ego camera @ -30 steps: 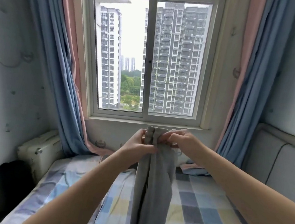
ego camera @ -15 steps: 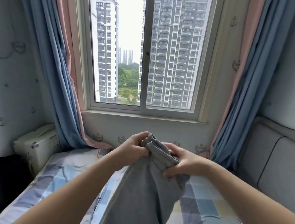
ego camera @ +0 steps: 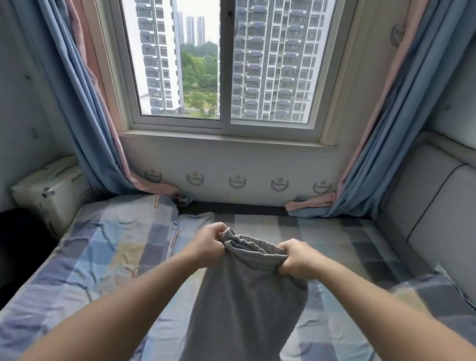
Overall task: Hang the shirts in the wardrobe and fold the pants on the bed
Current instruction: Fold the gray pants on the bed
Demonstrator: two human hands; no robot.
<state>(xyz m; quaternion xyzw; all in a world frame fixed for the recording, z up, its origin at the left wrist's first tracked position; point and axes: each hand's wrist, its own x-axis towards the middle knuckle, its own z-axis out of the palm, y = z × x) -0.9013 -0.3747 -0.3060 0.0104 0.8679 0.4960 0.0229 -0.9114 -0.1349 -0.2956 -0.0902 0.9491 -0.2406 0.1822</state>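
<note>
Grey soft pants [ego camera: 244,310] held lengthwise toward viewer above checked bed [ego camera: 95,254], gathered waistband gripped by curled fingers of left hand [ego camera: 206,245] and right hand [ego camera: 296,260]

2 hands: left hand [ego camera: 207,242], right hand [ego camera: 296,260]. 1 grey pants [ego camera: 245,310], 1 bed [ego camera: 95,254]. 1 window [ego camera: 269,68], 2 curtains [ego camera: 74,94], 1 white box [ego camera: 51,192].

The grey pants [ego camera: 245,310] are hanging above the bed [ego camera: 103,255]. Their gathered waistband is stretching level between the left hand [ego camera: 208,242] and the right hand [ego camera: 296,259], each gripping one end. The cloth is dropping as one broad panel toward the checked blue, grey and yellow sheet, its lower end rounding under.
</note>
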